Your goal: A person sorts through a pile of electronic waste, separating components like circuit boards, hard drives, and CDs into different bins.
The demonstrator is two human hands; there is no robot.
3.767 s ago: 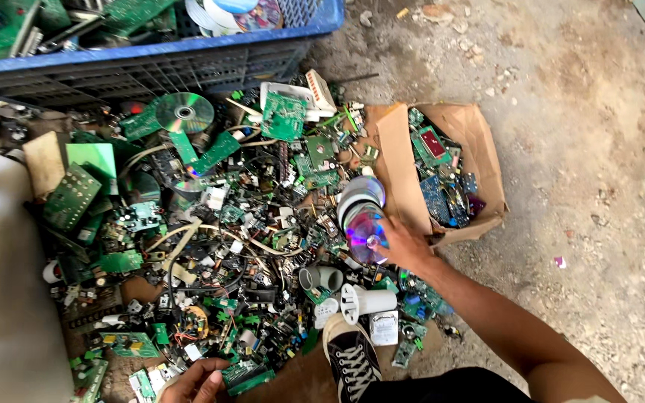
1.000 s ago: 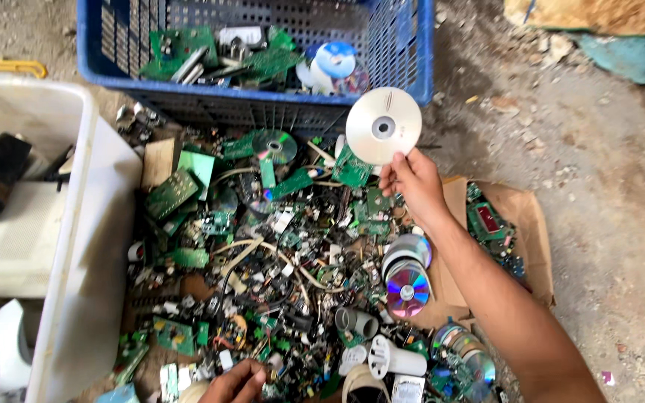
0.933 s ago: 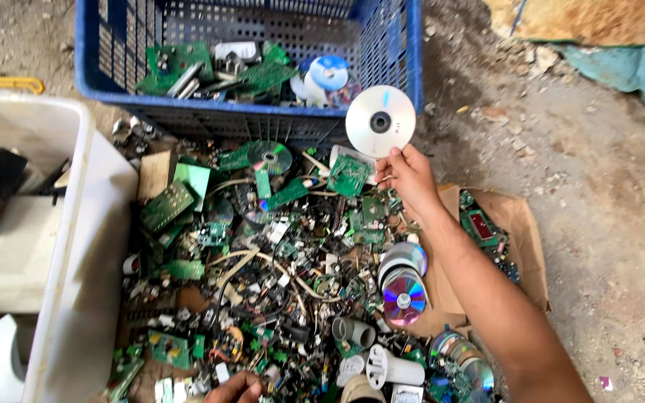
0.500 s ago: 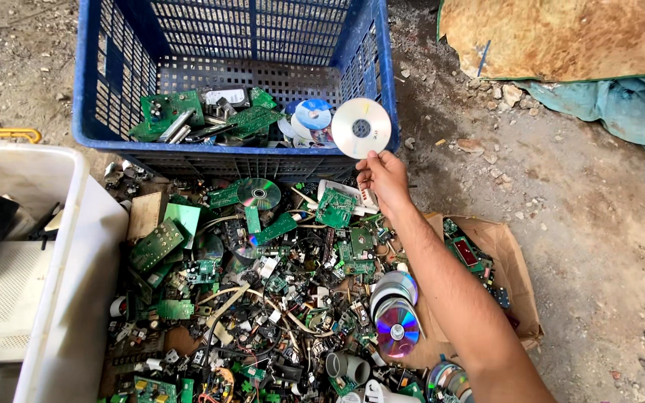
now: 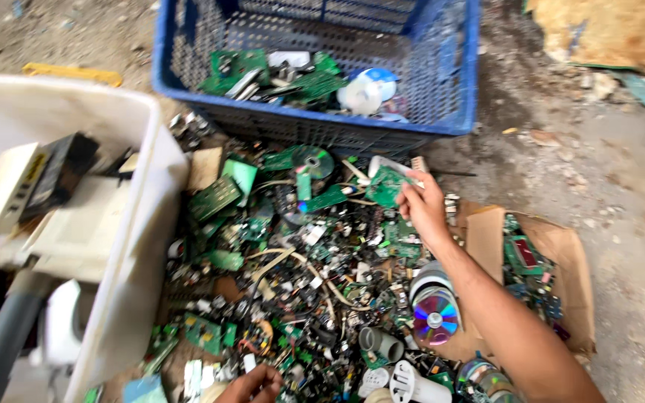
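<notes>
My right hand (image 5: pixel 421 205) hangs over the far edge of the scrap heap (image 5: pixel 300 276), fingers loosely curled and holding nothing that I can make out; the fingertips are at a green circuit board (image 5: pixel 384 185) and a white strip beside it. My left hand (image 5: pixel 251 384) rests low at the near edge of the heap, only partly in view, and I cannot tell whether it grips anything.

Just beyond the right hand stands the blue crate (image 5: pixel 315 130), with boards and pale discs (image 5: pixel 367 89) lying in it. Near my right forearm sits a stack of shiny discs (image 5: pixel 434 317), and past it a cardboard box (image 5: pixel 554 261) with more boards. A white tub (image 5: pixel 113 224) flanks the left.

Judgement: sorting is mid-way, at the picking stage. The next move calls for a firm pinch on one piece without dragging tangled wires.
</notes>
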